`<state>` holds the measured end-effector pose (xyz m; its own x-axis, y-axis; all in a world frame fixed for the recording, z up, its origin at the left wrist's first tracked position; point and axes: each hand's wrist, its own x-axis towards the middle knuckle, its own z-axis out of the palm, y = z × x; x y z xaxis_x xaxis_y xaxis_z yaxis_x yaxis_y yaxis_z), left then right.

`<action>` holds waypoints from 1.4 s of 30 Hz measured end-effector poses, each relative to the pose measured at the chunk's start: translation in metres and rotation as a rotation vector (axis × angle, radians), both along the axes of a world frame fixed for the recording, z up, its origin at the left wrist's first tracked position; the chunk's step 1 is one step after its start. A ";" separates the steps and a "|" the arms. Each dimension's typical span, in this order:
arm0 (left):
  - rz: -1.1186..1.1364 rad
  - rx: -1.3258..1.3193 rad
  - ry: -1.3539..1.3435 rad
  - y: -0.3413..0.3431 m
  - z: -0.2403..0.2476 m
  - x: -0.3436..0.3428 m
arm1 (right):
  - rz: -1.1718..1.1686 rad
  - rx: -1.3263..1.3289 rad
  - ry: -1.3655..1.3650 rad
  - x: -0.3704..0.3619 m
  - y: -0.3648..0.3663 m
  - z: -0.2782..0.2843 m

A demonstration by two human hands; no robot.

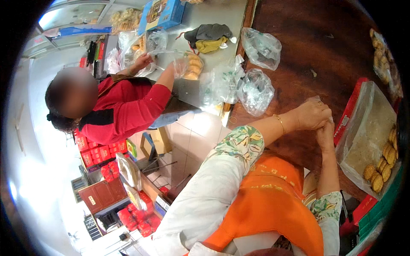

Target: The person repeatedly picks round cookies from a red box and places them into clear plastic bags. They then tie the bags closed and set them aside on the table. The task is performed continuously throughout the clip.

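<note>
Above the dark brown wooden table, my left hand (311,115) and my right hand (326,129) meet, touching each other. Both are closed with the fingers drawn in, and what they hold, if anything, is hidden. My left wrist wears a thin gold bracelet (279,123). Right of my hands stands a red-edged box (361,115) lined with clear plastic, with several round golden cookies (381,170) at its near end. Two crumpled clear plastic bags (255,91) lie to the left of my hands, apart from them.
Across a light counter (215,55) at the left, a person in a red top (128,115) handles a clear bag of round pastries (193,67). A dark and olive cloth (209,37) and a blue box (164,17) lie beyond. Bagged pastries (381,59) sit at the far right.
</note>
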<state>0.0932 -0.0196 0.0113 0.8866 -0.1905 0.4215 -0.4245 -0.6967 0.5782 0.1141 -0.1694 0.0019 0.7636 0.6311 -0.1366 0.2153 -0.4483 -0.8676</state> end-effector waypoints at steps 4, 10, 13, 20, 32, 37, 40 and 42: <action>-0.018 0.115 0.138 0.000 -0.001 0.006 | -0.070 0.144 -0.022 0.000 -0.001 -0.003; 0.096 0.071 0.270 0.006 0.011 0.006 | -0.128 0.222 0.342 0.011 -0.011 -0.019; 0.283 -0.115 0.170 0.000 0.005 -0.004 | -0.302 0.251 0.500 0.013 0.008 0.007; 0.590 -0.311 0.575 -0.022 0.005 -0.036 | -0.171 0.229 0.531 0.019 0.006 0.003; 0.179 -0.357 0.341 0.008 -0.011 -0.005 | -0.091 -0.050 -0.114 0.019 0.024 0.020; 0.166 -0.311 0.376 0.009 -0.018 -0.002 | -0.106 -0.049 -0.335 0.016 0.030 0.020; 0.166 -0.319 0.409 0.011 -0.018 0.001 | -0.151 -0.067 -0.412 0.013 0.030 0.015; 0.163 -0.347 0.415 0.010 -0.014 0.000 | -0.152 -0.097 -0.471 0.014 0.030 0.011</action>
<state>0.0930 -0.0096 -0.0029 0.9977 0.0502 0.0452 -0.0161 -0.4734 0.8807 0.1284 -0.1391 0.0126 0.8388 0.5094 0.1922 0.4992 -0.5785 -0.6451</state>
